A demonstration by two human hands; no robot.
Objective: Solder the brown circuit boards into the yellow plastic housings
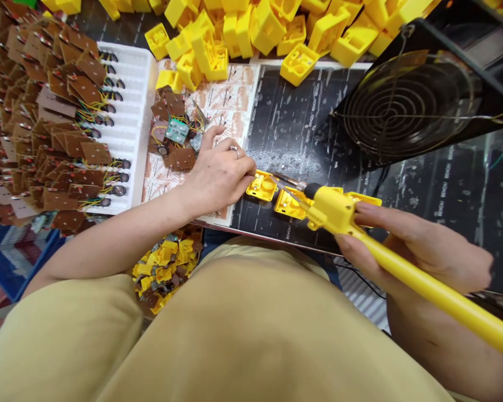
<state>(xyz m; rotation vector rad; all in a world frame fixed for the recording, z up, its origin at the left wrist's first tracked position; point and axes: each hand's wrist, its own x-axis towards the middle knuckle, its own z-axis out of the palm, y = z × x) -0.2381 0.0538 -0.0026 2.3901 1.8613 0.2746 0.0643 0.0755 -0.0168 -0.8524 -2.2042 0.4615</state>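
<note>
My right hand (411, 245) is wrapped round a yellow soldering tool (337, 211) with a metal tip that points left. The tip is over a small yellow housing (260, 186) on the black work surface. At that housing's left edge are the pinched fingers of my left hand (222, 173), which wears a ring. Another yellow housing (289, 204) lies just to the right, partly under the tool, and a further yellow piece (365, 199) shows behind my right hand.
Many yellow housings (251, 28) are heaped along the back. At left, a white foam tray (136, 72) bears brown circuit boards (84, 111). Several boards (178, 131) lie beside my left hand. A black fan (389, 111) stands at back right. Below the table edge is a pile of yellow parts (167, 265).
</note>
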